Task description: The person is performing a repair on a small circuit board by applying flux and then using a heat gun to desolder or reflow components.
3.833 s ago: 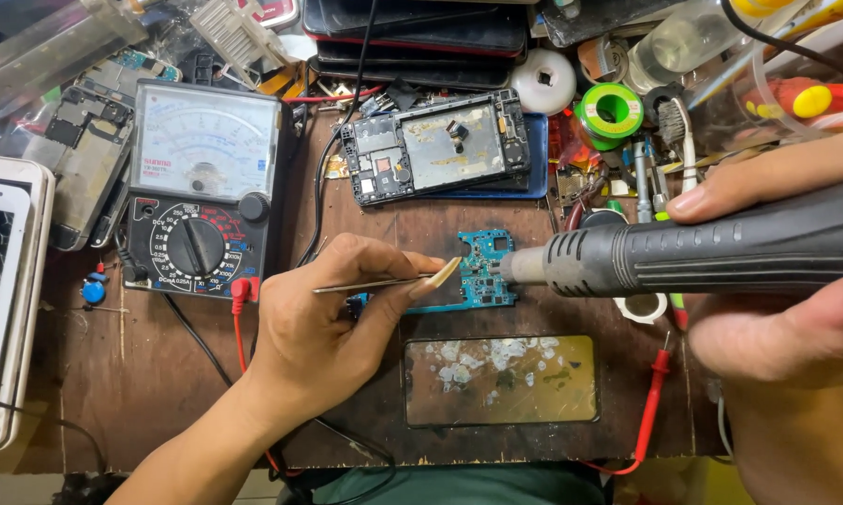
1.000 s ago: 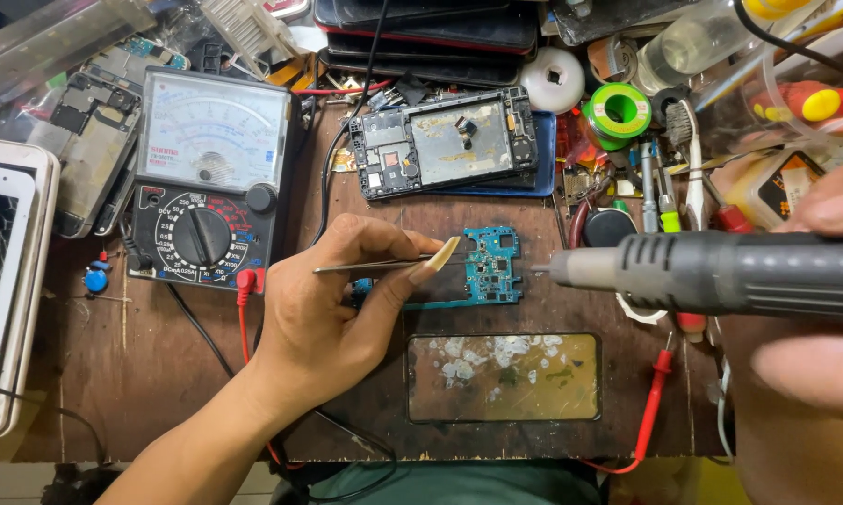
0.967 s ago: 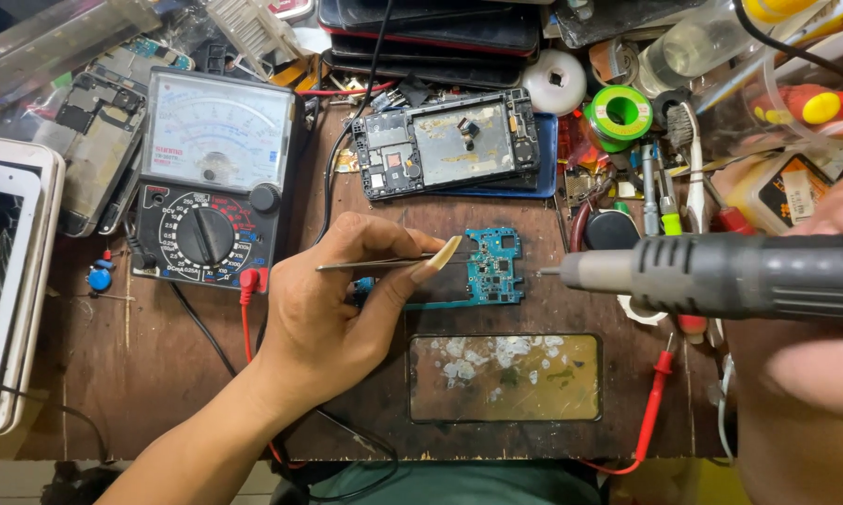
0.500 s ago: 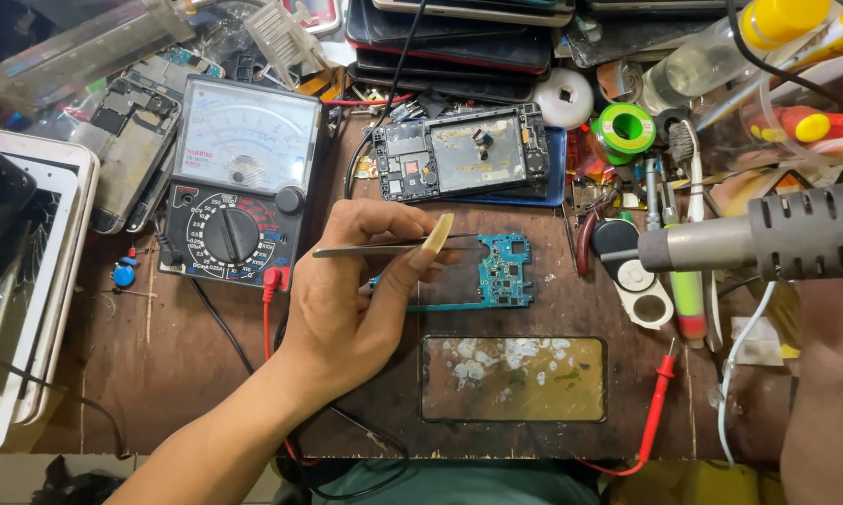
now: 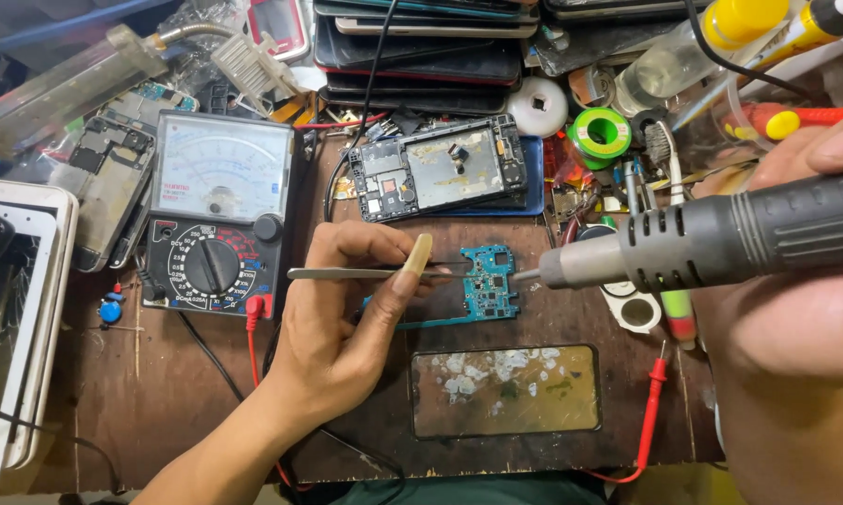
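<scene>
- our left hand [image 5: 346, 327] pinches metal tweezers [image 5: 365, 273], tips reaching the blue circuit board [image 5: 489, 285].
- our right hand [image 5: 805, 281] grips a black hot-air tool [image 5: 720, 238]; its nozzle is just beside the board's right edge.
- the board lies on the wooden bench [image 5: 178, 393], above a glass plate [image 5: 505, 391].
- an analog multimeter [image 5: 217, 213] sits left; an opened phone [image 5: 437, 168] lies behind the board.
</scene>
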